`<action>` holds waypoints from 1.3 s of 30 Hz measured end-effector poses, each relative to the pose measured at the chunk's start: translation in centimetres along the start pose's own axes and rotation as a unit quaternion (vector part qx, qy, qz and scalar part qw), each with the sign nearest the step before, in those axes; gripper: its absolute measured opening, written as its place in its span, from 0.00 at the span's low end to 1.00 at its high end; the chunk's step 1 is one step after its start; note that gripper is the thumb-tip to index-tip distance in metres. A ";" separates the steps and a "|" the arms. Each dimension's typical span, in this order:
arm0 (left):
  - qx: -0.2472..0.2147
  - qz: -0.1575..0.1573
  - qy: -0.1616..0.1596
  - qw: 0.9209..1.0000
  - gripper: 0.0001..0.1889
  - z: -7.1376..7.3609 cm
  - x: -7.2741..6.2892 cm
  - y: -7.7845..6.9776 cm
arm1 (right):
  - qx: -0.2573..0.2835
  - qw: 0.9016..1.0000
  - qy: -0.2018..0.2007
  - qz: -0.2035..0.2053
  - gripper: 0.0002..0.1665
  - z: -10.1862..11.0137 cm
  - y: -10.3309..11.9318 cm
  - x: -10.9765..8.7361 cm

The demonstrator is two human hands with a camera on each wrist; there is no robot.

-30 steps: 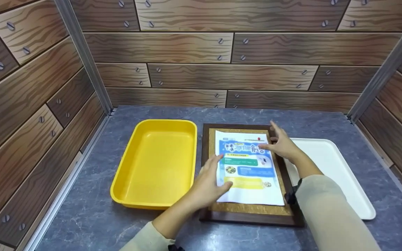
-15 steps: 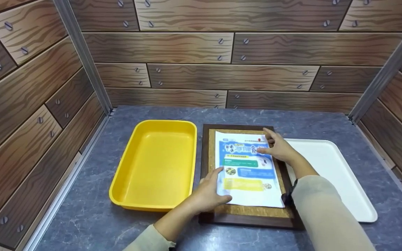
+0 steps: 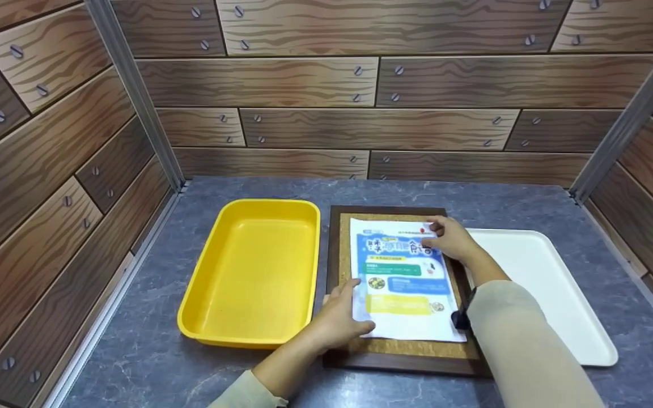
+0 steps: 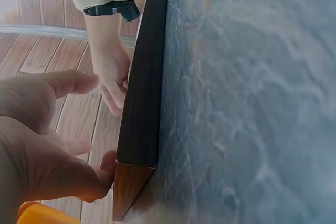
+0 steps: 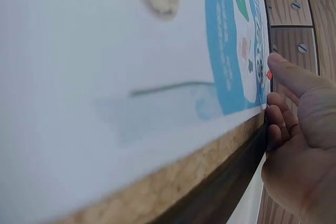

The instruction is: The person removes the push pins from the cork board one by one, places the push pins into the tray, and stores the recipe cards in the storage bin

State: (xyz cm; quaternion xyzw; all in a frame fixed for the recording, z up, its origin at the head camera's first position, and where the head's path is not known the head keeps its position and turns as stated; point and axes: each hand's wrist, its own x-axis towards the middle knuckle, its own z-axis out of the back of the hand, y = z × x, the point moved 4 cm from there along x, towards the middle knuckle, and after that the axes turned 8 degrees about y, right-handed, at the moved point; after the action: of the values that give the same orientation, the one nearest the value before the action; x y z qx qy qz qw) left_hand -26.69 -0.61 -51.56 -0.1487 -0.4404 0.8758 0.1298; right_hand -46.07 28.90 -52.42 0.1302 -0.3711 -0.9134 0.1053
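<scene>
A printed sheet of paper lies on a cork board with a dark wooden frame. Near the sheet's top right corner shows a small red push pin. My right hand is at that corner, thumb and index finger parted on either side of the pin. In the right wrist view its other fingers bend along the frame's edge. My left hand is spread at the lower left of the sheet, fingers along its left edge, thumb over the paper; in the left wrist view a fingertip meets the frame.
Left of the board stands a yellow tub. A white tray lies to the right, partly behind the right forearm. All rest on a grey marbled table walled by wood-patterned panels.
My right hand has come in from the frame's edge to the pin, drawing thumb and fingers closer together. The left hand has slid slightly toward me along the sheet's edge.
</scene>
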 end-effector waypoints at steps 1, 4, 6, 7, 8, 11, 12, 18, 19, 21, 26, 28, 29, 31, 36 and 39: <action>-0.009 0.000 0.002 1.000 0.50 0.0 0.0 0.0 | -0.001 1.000 -0.004 0.000 0.39 0.0 0.0 0.0; -0.049 -0.002 0.010 0.999 0.48 0.0 0.0 0.0 | 0.004 1.000 -0.014 -0.004 0.35 -0.1 0.0 0.1; -0.086 -0.001 0.016 0.996 0.45 -0.1 0.0 0.1 | 0.008 1.000 -0.020 -0.008 0.34 -0.2 0.0 0.2; -0.104 0.001 0.018 0.994 0.43 -0.1 0.0 0.1 | 0.009 1.000 -0.023 -0.009 0.33 -0.3 -0.1 0.3; -0.118 0.003 0.018 0.993 0.41 -0.2 0.0 0.2 | 0.008 1.000 -0.026 -0.009 0.33 -0.3 -0.1 0.4; -0.148 0.017 0.014 0.989 0.38 -0.4 0.1 0.5 | 0.006 0.999 -0.036 -0.012 0.31 -0.4 -0.1 0.5; -0.152 0.021 0.011 0.988 0.38 -0.4 0.1 0.5 | 0.005 0.999 -0.039 -0.012 0.31 -0.4 -0.1 0.5; -0.141 0.033 -0.004 0.989 0.37 -0.4 0.0 0.6 | 0.005 0.998 -0.054 -0.018 0.25 -0.6 -0.1 0.7; -0.137 0.033 -0.005 0.990 0.36 -0.3 0.0 0.7 | 0.008 0.998 -0.056 -0.019 0.24 -0.6 -0.1 0.7; -0.138 0.034 -0.006 0.990 0.35 -0.3 -0.1 0.7 | 0.012 0.998 -0.058 -0.019 0.23 -0.7 0.0 0.8; -0.179 0.032 -0.002 0.983 0.35 -0.4 -0.1 1.0 | 0.018 0.998 -0.053 -0.028 0.22 -0.7 -0.1 0.8; -0.204 0.026 0.000 0.979 0.36 -0.4 0.0 1.1 | 0.020 0.998 -0.052 -0.034 0.22 -0.6 -0.1 0.8; -0.214 0.022 0.000 0.977 0.37 -0.5 0.0 1.2 | 0.021 0.998 -0.052 -0.035 0.22 -0.6 -0.1 0.8; -0.229 0.015 0.002 0.973 0.37 -0.5 0.1 1.3 | 0.023 0.998 -0.052 -0.036 0.21 -0.5 0.0 0.8; -0.230 0.009 0.005 0.973 0.38 -0.8 0.1 1.5 | 0.018 0.998 -0.056 -0.032 0.18 -0.5 -0.1 0.9; -0.219 0.008 0.007 0.976 0.39 -0.9 0.0 1.6 | 0.013 0.998 -0.051 -0.035 0.17 -0.6 -0.2 1.0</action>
State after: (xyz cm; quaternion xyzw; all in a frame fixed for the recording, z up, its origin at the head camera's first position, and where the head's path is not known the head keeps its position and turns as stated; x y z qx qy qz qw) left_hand -26.52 -0.85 -53.37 -0.1834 -0.6190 0.7584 0.0898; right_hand -46.85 28.37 -53.19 0.0981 -0.3829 -0.9171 0.0524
